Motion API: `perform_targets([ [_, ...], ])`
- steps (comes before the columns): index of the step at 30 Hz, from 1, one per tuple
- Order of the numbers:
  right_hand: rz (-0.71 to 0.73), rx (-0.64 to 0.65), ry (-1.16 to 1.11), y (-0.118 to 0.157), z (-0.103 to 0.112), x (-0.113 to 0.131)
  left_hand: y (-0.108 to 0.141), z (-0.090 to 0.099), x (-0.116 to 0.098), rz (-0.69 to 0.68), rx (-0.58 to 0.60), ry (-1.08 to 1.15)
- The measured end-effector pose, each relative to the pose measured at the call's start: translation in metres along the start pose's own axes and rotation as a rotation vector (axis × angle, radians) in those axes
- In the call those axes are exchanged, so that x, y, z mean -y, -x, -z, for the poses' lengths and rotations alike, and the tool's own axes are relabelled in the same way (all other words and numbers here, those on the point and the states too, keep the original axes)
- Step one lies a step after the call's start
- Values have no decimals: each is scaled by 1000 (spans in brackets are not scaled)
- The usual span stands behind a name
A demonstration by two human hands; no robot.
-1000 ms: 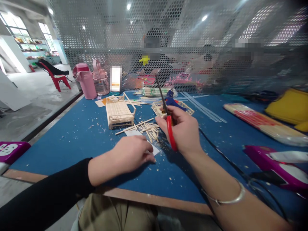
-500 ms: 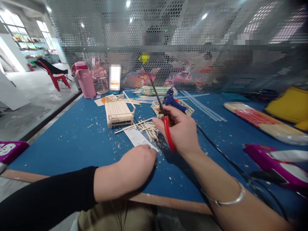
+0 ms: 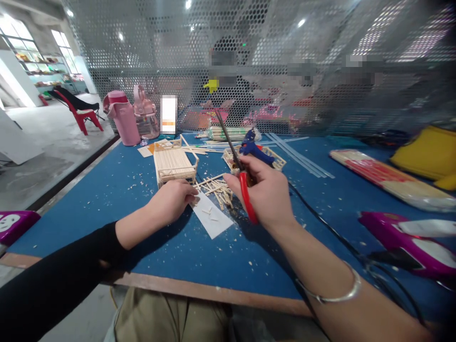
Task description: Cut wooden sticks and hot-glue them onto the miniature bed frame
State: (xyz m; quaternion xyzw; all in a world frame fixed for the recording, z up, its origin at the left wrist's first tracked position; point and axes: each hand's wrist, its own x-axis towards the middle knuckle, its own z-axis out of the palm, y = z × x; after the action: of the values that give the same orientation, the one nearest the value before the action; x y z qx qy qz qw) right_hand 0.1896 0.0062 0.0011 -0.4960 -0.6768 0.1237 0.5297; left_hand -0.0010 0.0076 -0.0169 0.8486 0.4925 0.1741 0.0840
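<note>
My right hand (image 3: pixel 267 192) is closed around red-handled scissors (image 3: pixel 245 187), whose dark blades point up and away over the table. My left hand (image 3: pixel 173 202) is beside the upper left corner of a white paper card (image 3: pixel 215 221), its fingers pinched together. What they hold, if anything, is hidden. Several tiny stick pieces lie on the card. Just behind my left hand stands a miniature bed-like frame of thin wooden sticks (image 3: pixel 173 159). A loose pile of short cut sticks (image 3: pixel 220 192) lies between my hands.
A blue glue gun (image 3: pixel 254 149) rests on a small stick frame (image 3: pixel 280 161) beyond my right hand. Pink bottles (image 3: pixel 124 121) stand at the back left. To the right are a bag of sticks (image 3: pixel 377 178), a purple-and-white device (image 3: pixel 409 242) and a black cable (image 3: pixel 320 221).
My left hand has moved forward and left, from the near end of the card to its far corner by the stick bed, uncovering the card. My right hand stays nearly still with the scissors.
</note>
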Motion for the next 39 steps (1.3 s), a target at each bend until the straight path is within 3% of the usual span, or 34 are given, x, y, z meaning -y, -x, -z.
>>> perform_targets([
  [2,-13,-6,2,-1,0,-1,-2,0,-8,11,-23,-91],
  [4,-15,-10,5,-2,1,-2,-8,1,-16,36,31,-178],
  [10,-6,-30,7,-7,7,-6,-13,-1,-27,82,72,-259],
  [16,-65,-36,59,-16,12,-18,9,-1,-31,-89,112,-234],
  [23,-106,1,112,-20,9,-28,-33,-8,-34,-81,123,-280],
  [26,-101,8,107,-19,10,-27,-39,-8,-28,-61,85,-269],
  [29,-74,13,103,-18,11,-25,-26,-1,-17,-67,-4,-216],
  [32,-55,17,104,-17,10,-24,1,10,-4,-101,-299,-28],
  [35,-69,22,127,-16,8,-25,26,18,10,137,-493,-62],
  [37,-84,22,135,-16,6,-26,36,20,20,291,-479,-87],
  [39,-91,21,121,-16,4,-25,37,19,28,393,-389,-59],
])
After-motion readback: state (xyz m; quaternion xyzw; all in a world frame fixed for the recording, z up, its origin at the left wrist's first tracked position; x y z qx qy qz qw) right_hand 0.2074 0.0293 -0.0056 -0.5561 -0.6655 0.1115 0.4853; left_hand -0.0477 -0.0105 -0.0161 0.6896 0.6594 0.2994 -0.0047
